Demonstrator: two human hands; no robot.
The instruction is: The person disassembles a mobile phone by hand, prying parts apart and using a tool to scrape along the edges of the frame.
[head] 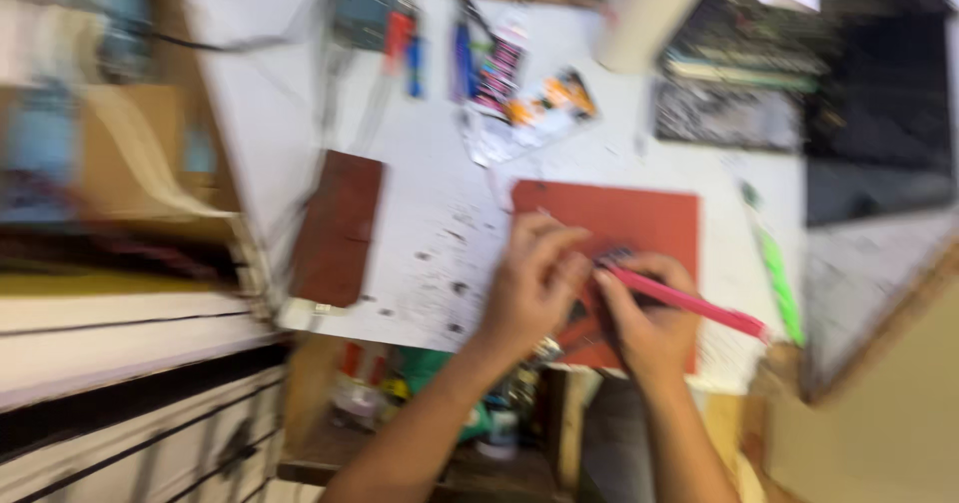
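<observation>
The picture is blurred by motion. A red-brown sheet [639,218] lies flat on a white, speckled table [440,213]. My left hand [529,283] presses down on the sheet's near left part, fingers bent. My right hand [649,318] grips a pink pen-like tool [699,305] whose tip touches the sheet just beside my left fingers.
A dark brown leather-like piece [338,228] lies at the table's left edge. Coloured packets [529,108] and pens [405,48] lie at the back, a white roll [644,8] stands behind, a green stick [777,278] lies on the right. Shelves with bottles [400,393] sit below.
</observation>
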